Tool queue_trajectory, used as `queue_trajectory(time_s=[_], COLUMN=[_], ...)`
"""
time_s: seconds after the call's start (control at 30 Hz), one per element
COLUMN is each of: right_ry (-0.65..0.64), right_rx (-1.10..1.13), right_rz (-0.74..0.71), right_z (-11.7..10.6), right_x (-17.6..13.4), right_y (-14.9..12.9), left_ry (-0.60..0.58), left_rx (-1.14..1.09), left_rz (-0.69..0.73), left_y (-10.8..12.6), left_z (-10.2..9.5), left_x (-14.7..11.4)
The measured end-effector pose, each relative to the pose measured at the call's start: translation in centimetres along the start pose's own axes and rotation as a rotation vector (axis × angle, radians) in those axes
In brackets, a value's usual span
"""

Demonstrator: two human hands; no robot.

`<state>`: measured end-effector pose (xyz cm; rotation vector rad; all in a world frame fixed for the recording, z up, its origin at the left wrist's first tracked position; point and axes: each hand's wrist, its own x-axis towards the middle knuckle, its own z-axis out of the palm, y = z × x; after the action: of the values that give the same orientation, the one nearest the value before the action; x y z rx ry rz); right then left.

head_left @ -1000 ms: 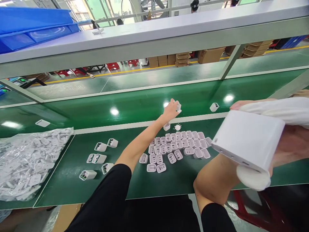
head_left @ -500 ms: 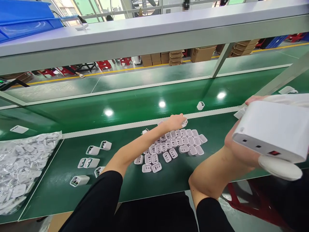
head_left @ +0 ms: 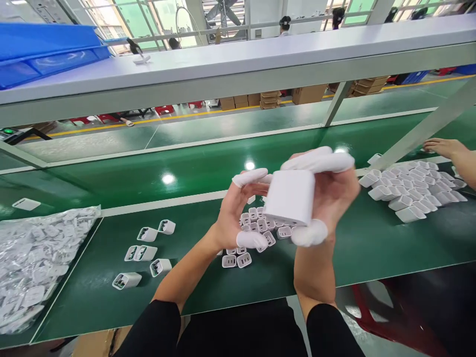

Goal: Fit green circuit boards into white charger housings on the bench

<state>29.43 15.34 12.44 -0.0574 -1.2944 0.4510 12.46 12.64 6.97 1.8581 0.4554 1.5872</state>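
Note:
My right hand (head_left: 332, 191), with white finger cots on thumb and fingers, grips a white charger (head_left: 290, 196) by its right side, raised above the bench. Small ports show along the charger's lower edge. At its left side my left hand (head_left: 228, 215) holds nothing, thumb and fingers wide apart; whether a fingertip touches the charger I cannot tell. Below and behind both hands, white chargers (head_left: 244, 260) stand in rows with their port faces up, partly hidden. To the left lie several open white charger shells (head_left: 128, 280) with circuit boards visible inside.
A clear plastic bag of white parts (head_left: 40, 263) lies at the left. Many white housings (head_left: 411, 213) cluster at the right, beside a co-worker's hand (head_left: 444, 147). A shelf (head_left: 238, 62) bearing a blue bin (head_left: 55, 54) spans above the bench. A red stool (head_left: 372, 327) stands lower right.
My left hand has come back from the far side of the rows to beside the charger. The charger in my right hand has moved left and away from the camera.

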Motion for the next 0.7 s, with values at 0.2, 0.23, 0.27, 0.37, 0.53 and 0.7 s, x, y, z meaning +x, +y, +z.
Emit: queue_trajectory(time_s=[0.2,0.23,0.27,0.37,0.53,0.7], right_ry=[-0.165,-0.197,-0.228,-0.284,-0.266,-0.267], right_rx=[0.215,0.237,0.251,0.252,0.159,0.053], right_rz=[0.554,0.606,0.636,0.652,0.673,0.680], right_z=[5.9,6.4,6.7,7.3,7.6,7.7], right_x=[-3.5,-4.0,-4.5,-5.2,-5.5,-5.7], right_y=[1.8,2.1,2.4,3.0,3.2,3.2], left_ry=[0.265,0.284,0.294,0.275,0.273,0.378], left_rx=[0.138,0.175,0.206,0.265,0.272,0.273], left_rz=[-0.103,-0.120,-0.130,-0.126,-0.222,-0.281], left_y=[4.6,4.8,5.0,5.5,5.7,4.8], left_z=[-2.5,-3.0,-3.5,-4.5,-4.9,-5.0], left_x=[-4.2,-4.5,-4.8,-4.9,-4.8,-5.4])
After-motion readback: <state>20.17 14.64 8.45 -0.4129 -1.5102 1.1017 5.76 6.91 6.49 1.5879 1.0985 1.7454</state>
